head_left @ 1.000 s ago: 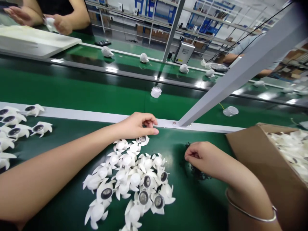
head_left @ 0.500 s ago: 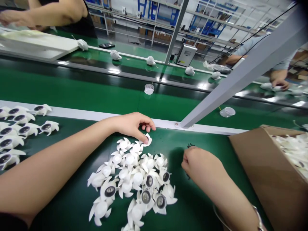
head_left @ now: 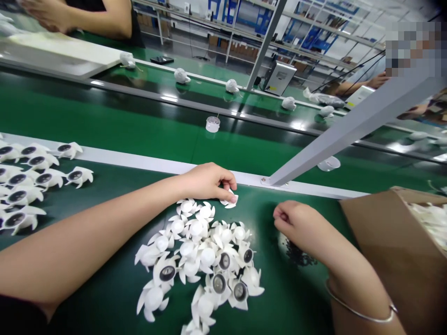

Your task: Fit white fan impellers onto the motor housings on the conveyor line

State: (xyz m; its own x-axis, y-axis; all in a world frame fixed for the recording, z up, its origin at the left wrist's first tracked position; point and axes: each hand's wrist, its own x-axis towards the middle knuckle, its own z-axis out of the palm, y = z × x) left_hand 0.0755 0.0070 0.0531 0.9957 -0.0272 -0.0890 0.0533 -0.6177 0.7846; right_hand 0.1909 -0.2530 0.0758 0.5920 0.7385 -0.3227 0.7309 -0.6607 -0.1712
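Observation:
My left hand (head_left: 207,182) pinches a small white fan impeller (head_left: 230,201) between thumb and fingers, just beyond a heap. That heap of white fan impellers (head_left: 206,257) lies on the green table, some showing a dark ring in the hub and others a smooth white cap. To the right, my right hand (head_left: 301,224) is closed with thumb and fingertips together; anything between them is too small to make out. Below it, partly covered by the hand, is a scatter of tiny black parts (head_left: 300,257).
More impellers (head_left: 21,195) stand at the left, dark hubs up. A cardboard box (head_left: 394,242) of white parts is at the right. A slanted grey post (head_left: 335,125) rises from the table's far rail. White cups (head_left: 213,124) sit on the conveyor; co-workers' arms (head_left: 101,21) show beyond.
My right hand has risen from the black parts, uncovering more of them, and its fingers have turned into view. My left hand has carried its impeller slightly away from the heap. The view has shifted.

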